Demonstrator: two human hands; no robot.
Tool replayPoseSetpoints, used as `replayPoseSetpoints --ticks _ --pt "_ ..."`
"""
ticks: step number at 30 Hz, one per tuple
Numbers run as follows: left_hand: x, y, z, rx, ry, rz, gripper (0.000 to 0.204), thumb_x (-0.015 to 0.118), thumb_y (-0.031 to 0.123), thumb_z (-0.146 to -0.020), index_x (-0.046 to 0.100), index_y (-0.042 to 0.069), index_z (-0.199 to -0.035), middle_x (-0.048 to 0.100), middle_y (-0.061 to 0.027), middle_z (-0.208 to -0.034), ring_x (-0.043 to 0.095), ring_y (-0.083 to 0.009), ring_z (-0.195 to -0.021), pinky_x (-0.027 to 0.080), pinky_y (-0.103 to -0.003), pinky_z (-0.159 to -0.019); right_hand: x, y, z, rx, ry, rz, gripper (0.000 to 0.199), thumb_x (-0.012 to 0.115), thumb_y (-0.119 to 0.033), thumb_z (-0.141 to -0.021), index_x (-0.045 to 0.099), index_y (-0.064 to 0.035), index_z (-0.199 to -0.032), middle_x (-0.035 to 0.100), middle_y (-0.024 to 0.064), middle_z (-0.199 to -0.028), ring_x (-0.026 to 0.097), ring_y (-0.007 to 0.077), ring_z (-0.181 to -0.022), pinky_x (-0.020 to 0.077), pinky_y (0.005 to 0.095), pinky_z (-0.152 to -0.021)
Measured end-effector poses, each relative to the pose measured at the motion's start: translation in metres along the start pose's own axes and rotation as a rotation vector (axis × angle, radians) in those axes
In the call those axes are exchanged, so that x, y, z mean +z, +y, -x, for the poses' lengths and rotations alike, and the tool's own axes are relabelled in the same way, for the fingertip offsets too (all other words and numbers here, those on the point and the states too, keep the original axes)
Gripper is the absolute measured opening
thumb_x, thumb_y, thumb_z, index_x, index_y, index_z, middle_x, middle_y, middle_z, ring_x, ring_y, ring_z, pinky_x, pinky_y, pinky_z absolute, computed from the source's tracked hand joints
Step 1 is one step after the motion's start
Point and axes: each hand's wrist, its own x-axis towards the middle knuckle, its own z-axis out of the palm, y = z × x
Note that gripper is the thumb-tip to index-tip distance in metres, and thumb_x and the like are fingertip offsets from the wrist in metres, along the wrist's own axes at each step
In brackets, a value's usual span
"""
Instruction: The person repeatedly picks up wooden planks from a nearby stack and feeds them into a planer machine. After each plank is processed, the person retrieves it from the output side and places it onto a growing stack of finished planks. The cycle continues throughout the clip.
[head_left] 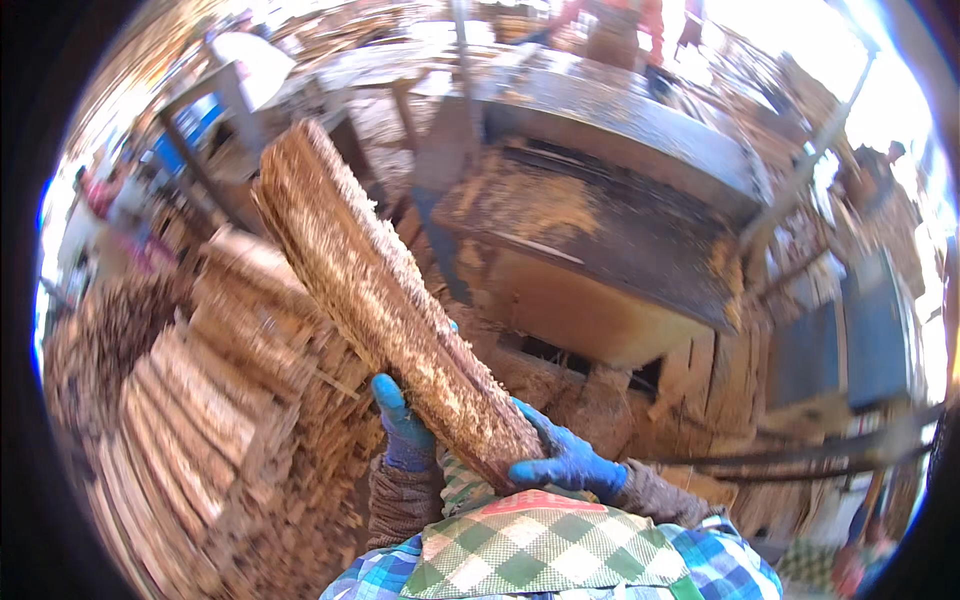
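A long, rough slab of wood (385, 300) with a shaggy, fibrous surface slants from my body up toward the far left. My left hand (405, 430), in a blue glove, grips its left side, thumb along the edge and most fingers hidden beneath. Fingers wrapped over the near right end, my right hand (570, 455) also wears a blue glove. The slab is held in the air, its far end raised over the ground left of a metal machine table (620, 190). Brown knitted sleeves cover both wrists.
Sawdust (560, 205) lies on the machine's dark bed. Stacked boards (185, 420) fill the left side, with wood scraps around them. Blue-grey metal boxes (840, 345) stand to the right, near a slanting post (815, 150). Other people are at the far side, the left and the right.
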Motion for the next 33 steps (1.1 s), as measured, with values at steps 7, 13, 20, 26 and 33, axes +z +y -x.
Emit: replayPoseSetpoints --ticks 7,13,20,26,33 --pt "-0.014 -0.058 -0.084 -0.647 -0.434 0.534 0.094 0.062 0.072 -0.090 0.046 0.003 -0.151 0.061 -0.0218 -0.141 0.065 -0.0332 -0.121 0.057 -0.051 -0.103 0.038 0.073 -0.044 -0.170 0.356 -0.454 0.081 0.071 -0.042 -0.095 0.036 -0.0011 -0.156 0.049 0.0115 -0.152 0.049 0.0230 -0.136 0.0380 0.0405 -0.116" --pt "-0.059 -0.063 -0.136 -0.962 -0.562 0.775 0.083 0.058 0.068 -0.096 0.049 0.005 -0.150 0.064 -0.0193 -0.138 0.070 -0.0328 -0.113 0.063 -0.050 -0.093 0.031 0.084 -0.079 -0.101 0.998 -0.263 0.046 0.069 -0.025 -0.102 0.058 0.0022 -0.137 0.066 0.0065 -0.127 0.061 0.0156 -0.111 0.0497 0.0328 -0.098" --pt "-0.081 -0.045 -0.126 -1.132 -0.319 0.226 0.109 0.063 0.082 -0.082 0.033 0.014 -0.162 0.049 -0.0256 -0.153 0.057 -0.0396 -0.134 0.052 -0.057 -0.109 0.022 0.071 -0.061 -0.098 1.451 -0.302 0.025 0.073 -0.025 -0.100 0.070 -0.0022 -0.110 0.060 -0.0070 -0.092 0.049 0.0048 -0.080 0.0417 0.0242 -0.068" --pt "-0.063 -0.061 -0.143 -1.067 -0.412 0.158 0.104 0.063 0.073 -0.090 0.034 0.000 -0.158 0.053 -0.0269 -0.149 0.059 -0.0399 -0.131 0.056 -0.055 -0.105 -0.023 0.029 -0.022 -0.144 1.542 -0.147 0.024 0.071 -0.029 -0.100 0.068 -0.0081 -0.088 0.046 -0.0109 -0.076 0.036 0.0034 -0.070 0.0303 0.0257 -0.059" --pt "-0.006 -0.096 -0.174 -0.940 -0.343 0.017 0.083 0.060 0.065 -0.096 0.047 0.004 -0.152 0.063 -0.0199 -0.138 0.067 -0.0340 -0.122 0.060 -0.050 -0.100 -0.078 0.008 0.007 -0.074 1.505 0.022 0.029 0.070 -0.032 -0.101 0.069 -0.0060 -0.088 0.044 -0.0091 -0.073 0.035 0.0048 -0.069 0.0312 0.0287 -0.059"
